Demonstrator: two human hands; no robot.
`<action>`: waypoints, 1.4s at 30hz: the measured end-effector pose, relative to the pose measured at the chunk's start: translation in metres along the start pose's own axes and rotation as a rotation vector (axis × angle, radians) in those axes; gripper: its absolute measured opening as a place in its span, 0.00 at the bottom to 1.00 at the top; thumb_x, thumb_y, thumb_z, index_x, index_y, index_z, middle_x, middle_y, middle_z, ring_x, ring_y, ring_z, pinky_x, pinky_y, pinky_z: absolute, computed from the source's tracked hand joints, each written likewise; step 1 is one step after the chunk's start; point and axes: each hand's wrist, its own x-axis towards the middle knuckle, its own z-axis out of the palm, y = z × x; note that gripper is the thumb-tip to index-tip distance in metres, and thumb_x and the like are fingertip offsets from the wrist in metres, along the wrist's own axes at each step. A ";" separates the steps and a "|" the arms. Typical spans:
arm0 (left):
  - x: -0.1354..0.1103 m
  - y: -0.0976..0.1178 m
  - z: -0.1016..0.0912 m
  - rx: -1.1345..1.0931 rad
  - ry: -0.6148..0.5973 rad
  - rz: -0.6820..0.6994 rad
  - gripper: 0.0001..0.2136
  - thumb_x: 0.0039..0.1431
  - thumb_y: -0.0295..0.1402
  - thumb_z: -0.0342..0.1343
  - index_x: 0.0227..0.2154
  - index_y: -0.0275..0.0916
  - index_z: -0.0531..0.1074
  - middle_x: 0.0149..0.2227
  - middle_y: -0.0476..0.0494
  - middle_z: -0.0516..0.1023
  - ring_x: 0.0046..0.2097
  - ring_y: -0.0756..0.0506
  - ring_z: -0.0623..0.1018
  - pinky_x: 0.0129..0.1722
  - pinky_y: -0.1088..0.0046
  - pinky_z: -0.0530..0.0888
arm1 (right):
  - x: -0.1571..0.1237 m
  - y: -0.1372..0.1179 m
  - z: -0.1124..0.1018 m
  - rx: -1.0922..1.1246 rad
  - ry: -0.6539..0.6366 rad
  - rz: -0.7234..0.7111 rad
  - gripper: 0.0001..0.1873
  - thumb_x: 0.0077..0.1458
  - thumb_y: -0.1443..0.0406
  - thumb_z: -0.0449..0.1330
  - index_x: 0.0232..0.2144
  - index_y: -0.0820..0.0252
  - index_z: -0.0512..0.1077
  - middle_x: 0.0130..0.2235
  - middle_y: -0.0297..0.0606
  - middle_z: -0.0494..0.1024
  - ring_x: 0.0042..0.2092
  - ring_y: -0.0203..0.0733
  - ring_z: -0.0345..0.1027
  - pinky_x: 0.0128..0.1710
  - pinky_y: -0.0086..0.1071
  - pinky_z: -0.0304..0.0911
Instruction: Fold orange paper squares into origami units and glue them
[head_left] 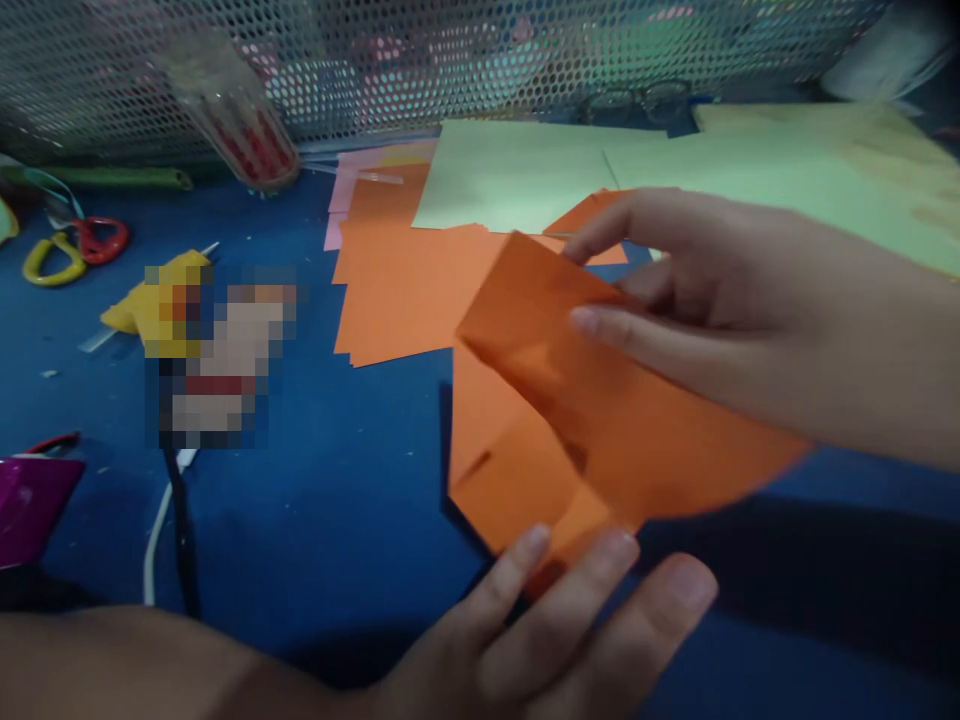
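A folded sheet of orange paper (525, 400) is at the centre, its upper flap raised off the lower layer. My right hand (697, 300) comes in from the right and pinches that flap between thumb and fingers; the fingers behind are partly hidden by the paper. From the bottom, my left hand (570, 630) reaches over with its fingers stretched out and apart. Its fingertips touch the lower edge of the folded paper, and its thumb cannot be made out. Flat orange sheets (405, 290) lie stacked just behind the folded piece.
Pale green sheets (517, 175) overlap the orange stack. To the left are scissors (79, 248), a yellow glue gun-like tool (169, 295) partly blurred out, and its cables (178, 530). A jar with red contents (251, 140) stands by a perforated metal panel (360, 70).
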 end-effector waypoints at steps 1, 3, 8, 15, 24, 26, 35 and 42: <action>0.002 0.000 -0.002 -0.010 -0.017 -0.013 0.23 0.71 0.48 0.55 0.64 0.47 0.69 0.71 0.50 0.64 0.75 0.38 0.55 0.74 0.60 0.55 | -0.007 0.005 0.003 0.063 -0.013 0.074 0.17 0.64 0.57 0.58 0.54 0.51 0.68 0.22 0.24 0.72 0.16 0.32 0.57 0.12 0.29 0.46; 0.007 0.000 -0.005 -0.030 -0.042 -0.032 0.25 0.68 0.47 0.59 0.64 0.49 0.68 0.70 0.52 0.65 0.75 0.38 0.54 0.73 0.58 0.55 | -0.022 0.016 0.011 0.168 -0.051 0.106 0.23 0.65 0.56 0.56 0.60 0.53 0.63 0.25 0.28 0.75 0.17 0.35 0.63 0.12 0.30 0.53; 0.015 0.000 -0.009 -0.050 -0.036 -0.050 0.27 0.72 0.43 0.56 0.70 0.47 0.60 0.72 0.47 0.62 0.75 0.39 0.54 0.73 0.61 0.56 | -0.060 0.025 0.025 0.127 -0.019 0.089 0.18 0.68 0.58 0.54 0.58 0.52 0.63 0.20 0.25 0.71 0.18 0.39 0.67 0.14 0.29 0.61; 0.025 -0.019 -0.006 0.071 -0.188 -0.130 0.33 0.76 0.41 0.42 0.74 0.24 0.41 0.68 0.21 0.64 0.74 0.28 0.56 0.71 0.50 0.50 | -0.085 0.021 0.023 -0.003 -0.091 -0.067 0.23 0.69 0.68 0.49 0.64 0.49 0.63 0.49 0.35 0.84 0.45 0.42 0.82 0.37 0.28 0.78; 0.025 -0.029 -0.005 0.004 -0.211 -0.104 0.36 0.74 0.56 0.30 0.57 0.26 0.69 0.60 0.25 0.75 0.64 0.31 0.75 0.64 0.56 0.63 | -0.073 0.052 0.028 -0.136 0.049 -0.364 0.16 0.69 0.70 0.52 0.54 0.52 0.73 0.45 0.39 0.81 0.42 0.37 0.79 0.38 0.26 0.75; 0.027 -0.031 -0.007 -0.004 -0.196 -0.097 0.35 0.75 0.54 0.30 0.55 0.26 0.70 0.59 0.27 0.77 0.62 0.32 0.77 0.63 0.56 0.66 | -0.072 0.058 0.032 -0.195 0.110 -0.449 0.17 0.69 0.72 0.51 0.52 0.53 0.73 0.46 0.41 0.80 0.45 0.38 0.78 0.42 0.28 0.75; 0.046 -0.061 -0.006 -0.126 -0.229 -0.074 0.16 0.72 0.25 0.42 0.42 0.25 0.77 0.52 0.24 0.81 0.52 0.33 0.83 0.51 0.60 0.81 | -0.075 0.058 0.040 -0.283 0.042 -0.662 0.20 0.71 0.74 0.48 0.61 0.63 0.68 0.60 0.44 0.77 0.68 0.41 0.62 0.66 0.38 0.64; 0.043 -0.063 0.006 -0.148 -0.231 -0.029 0.13 0.67 0.21 0.48 0.48 0.21 0.75 0.60 0.20 0.75 0.55 0.30 0.80 0.53 0.54 0.81 | -0.081 0.055 0.045 -0.336 0.014 -0.634 0.23 0.72 0.73 0.45 0.64 0.61 0.67 0.65 0.40 0.73 0.71 0.38 0.55 0.70 0.40 0.57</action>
